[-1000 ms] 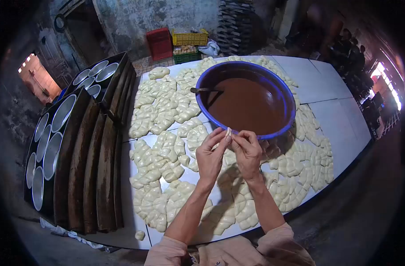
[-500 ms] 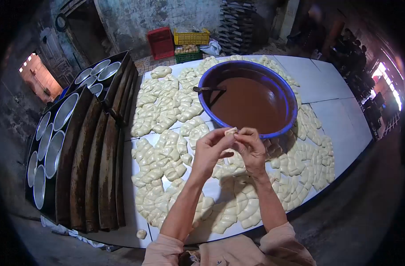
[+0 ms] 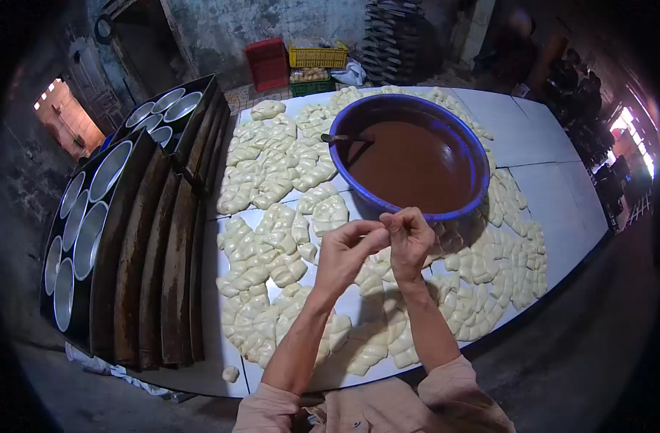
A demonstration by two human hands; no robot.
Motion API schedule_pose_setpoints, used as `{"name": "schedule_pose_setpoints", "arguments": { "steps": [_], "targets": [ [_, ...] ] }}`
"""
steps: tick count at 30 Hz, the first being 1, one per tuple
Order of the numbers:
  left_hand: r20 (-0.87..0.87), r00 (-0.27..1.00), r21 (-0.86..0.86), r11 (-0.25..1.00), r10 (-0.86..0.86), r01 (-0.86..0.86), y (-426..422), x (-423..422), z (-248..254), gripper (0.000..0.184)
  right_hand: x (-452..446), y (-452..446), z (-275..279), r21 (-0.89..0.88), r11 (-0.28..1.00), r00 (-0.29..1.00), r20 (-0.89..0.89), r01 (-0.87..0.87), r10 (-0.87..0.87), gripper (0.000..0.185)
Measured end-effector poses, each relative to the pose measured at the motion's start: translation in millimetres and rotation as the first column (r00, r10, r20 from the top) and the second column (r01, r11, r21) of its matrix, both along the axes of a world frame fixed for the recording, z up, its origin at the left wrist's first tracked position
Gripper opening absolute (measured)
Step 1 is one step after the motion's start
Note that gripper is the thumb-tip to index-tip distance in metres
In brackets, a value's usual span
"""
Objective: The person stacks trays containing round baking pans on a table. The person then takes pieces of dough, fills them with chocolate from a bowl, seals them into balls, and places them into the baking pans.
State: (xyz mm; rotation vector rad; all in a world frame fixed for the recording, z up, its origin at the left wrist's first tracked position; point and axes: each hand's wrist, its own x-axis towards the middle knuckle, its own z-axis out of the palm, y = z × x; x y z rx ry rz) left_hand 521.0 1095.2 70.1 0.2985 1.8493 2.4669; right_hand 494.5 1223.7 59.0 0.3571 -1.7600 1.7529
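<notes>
My left hand (image 3: 346, 254) and my right hand (image 3: 411, 242) are raised together over the table, just in front of the blue basin (image 3: 481, 189). Both have their fingers pinched, and any piece between the fingertips is too small or hidden to make out. Brown liquid (image 3: 409, 166) fills much of the basin, and a dark-handled tool (image 3: 344, 138) leans in at its left side. Pale, glossy dough pieces (image 3: 265, 238) lie pressed side by side around the basin and beneath my hands.
Dark racks (image 3: 146, 267) with round metal tins (image 3: 90, 238) stand along the left edge. One small dough piece (image 3: 230, 374) lies apart at the front left. Behind the table are a red crate (image 3: 267, 65), a yellow crate (image 3: 318, 55) and a dark stack (image 3: 391, 40).
The small pale piece seen between my fingertips earlier no longer shows. My hands have turned and closed, with the right hand more upright. The view has shifted slightly.
</notes>
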Motion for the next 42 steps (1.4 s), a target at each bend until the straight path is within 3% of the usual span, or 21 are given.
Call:
{"name": "schedule_pose_setpoints", "arguments": {
  "steps": [3, 4, 7, 8, 11, 12, 15, 16, 17, 18, 19, 20, 21, 23, 26, 27, 29, 32, 35, 38, 42],
  "targets": [
    [0.182, 0.980, -0.001, 0.997, 0.077, -0.078, -7, 2, 7, 0.025, 3, 5, 2, 0.050, 0.994, 0.954, 0.290, -0.093, 0.075, 0.033],
    [0.212, 0.972, -0.003, 0.995, 0.102, -0.103, -7, 3, 5, 0.025, 2, 5, 1, 0.130, 0.989, 0.958, 0.286, -0.076, 0.036, 0.035],
    [0.126, 0.985, -0.252, 0.964, 0.120, -0.085, -12, 14, 3, 0.024, 11, 9, 3, 0.141, 0.979, 0.892, 0.446, -0.147, 0.069, 0.032],
    [0.107, 0.984, -0.212, 0.970, 0.144, -0.118, -15, 14, -4, 0.025, 16, 14, 0, 0.223, 0.951, 0.872, 0.482, -0.216, 0.085, 0.022],
    [0.225, 0.971, -0.185, 0.982, 0.084, -0.043, -36, 14, -17, 0.036, 40, 7, 13, 0.469, 0.858, 0.971, -0.002, -0.211, 0.240, 0.020],
    [0.270, 0.959, -0.214, 0.976, 0.090, -0.031, -41, 17, -17, 0.039, 52, 11, 13, 0.518, 0.790, 0.943, 0.125, -0.328, 0.309, 0.027],
    [0.388, 0.909, -0.318, 0.948, 0.152, -0.022, -55, 34, -9, 0.051, 66, 3, -3, 0.368, 0.848, 0.915, 0.277, -0.382, 0.292, 0.025],
    [0.301, 0.923, -0.458, 0.886, 0.237, -0.078, -63, 38, -22, 0.049, 70, 1, -18, 0.349, 0.874, 0.906, 0.371, -0.339, 0.203, 0.023],
    [0.201, 0.931, -0.583, 0.801, 0.306, -0.137, -72, 41, -38, 0.047, 74, -2, -34, 0.173, 0.918, 0.825, 0.520, -0.357, 0.223, 0.021],
    [0.087, 0.934, -0.785, 0.601, 0.347, -0.150, -81, 49, -54, 0.037, 77, -6, -51, 0.007, 0.929, 0.726, 0.626, -0.369, 0.284, 0.021],
    [-0.029, 0.947, -0.842, 0.502, 0.320, -0.196, -88, 57, -67, 0.032, 80, -11, -65, -0.157, 0.923, 0.612, 0.707, -0.352, 0.354, 0.021],
    [-0.143, 0.950, -0.882, 0.399, 0.278, -0.250, -93, 67, -80, 0.028, 82, -16, -73, -0.039, 0.913, 0.618, 0.724, -0.405, 0.305, 0.021],
    [-0.251, 0.943, -0.904, 0.296, 0.218, -0.309, -97, 76, -91, 0.023, 82, -17, -78, 0.407, 0.772, 0.738, 0.665, -0.489, 0.116, 0.022],
    [-0.195, 0.951, -0.910, 0.317, 0.238, -0.266, -102, 90, -94, 0.016, 88, -20, -85, 0.638, 0.607, 0.847, 0.519, -0.474, 0.116, 0.023],
    [-0.220, 0.947, -0.909, 0.303, 0.232, -0.285, -110, 103, -90, 0.013, 87, -9, -71, 0.519, 0.718, 0.799, 0.595, -0.463, 0.085, 0.027],
    [-0.238, 0.950, -0.917, 0.275, 0.200, -0.288, -114, 104, -95, 0.013, 84, 1, -77, 0.501, 0.798, 0.857, 0.515, -0.335, 0.037, 0.025],
    [-0.168, 0.965, -0.943, 0.252, 0.199, -0.216, -114, 104, -88, 0.017, 71, 23, -60, 0.496, 0.852, 0.819, 0.551, -0.166, -0.161, 0.024],
    [-0.300, 0.916, -0.873, 0.311, 0.267, -0.376, -93, 85, -82, 0.024, 41, 40, -57, 0.646, 0.743, 0.847, 0.484, -0.175, -0.221, 0.025],
    [-0.327, 0.934, -0.866, 0.350, 0.145, -0.358, -66, 55, -85, 0.032, 10, 22, -73, 0.784, 0.565, 0.853, 0.459, -0.257, -0.249, 0.028],
    [-0.382, 0.918, -0.833, 0.390, 0.105, -0.391, -44, 23, -92, 0.041, -3, -1, -76, 0.845, 0.503, 0.882, 0.365, -0.180, -0.297, 0.030],
    [-0.205, 0.968, -0.865, 0.436, 0.147, -0.249, -34, -4, -112, 0.062, -16, -10, -91, 0.792, 0.555, 0.932, 0.355, -0.255, -0.078, 0.031]
  ]
}}
